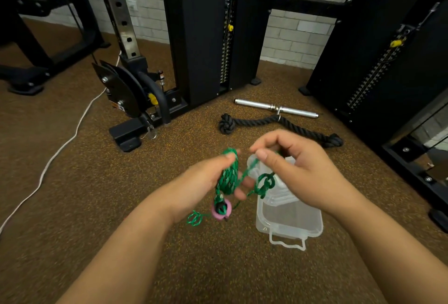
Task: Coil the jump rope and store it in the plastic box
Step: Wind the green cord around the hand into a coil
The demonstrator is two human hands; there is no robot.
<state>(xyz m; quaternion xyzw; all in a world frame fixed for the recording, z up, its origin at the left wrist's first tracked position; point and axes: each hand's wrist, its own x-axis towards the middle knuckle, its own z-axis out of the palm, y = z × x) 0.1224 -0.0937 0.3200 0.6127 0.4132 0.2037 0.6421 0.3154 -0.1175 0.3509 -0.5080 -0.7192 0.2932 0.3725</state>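
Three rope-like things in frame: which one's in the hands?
The green jump rope: left hand grips its coil, right hand pinches a strand. The black knotted rope and white cord lie on the floor.

gym: black cable machines with weight stacks (226, 44) and yellow selector pins (230, 27), speckled rubber floor (72, 182), white brick wall (298, 34), a chrome bar handle (276, 108) and a black rope attachment (278, 125) lying on the floor

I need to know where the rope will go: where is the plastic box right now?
In the head view the plastic box sits open on the floor, lower right of centre, beneath the right hand, with the black rope attachment beyond it.
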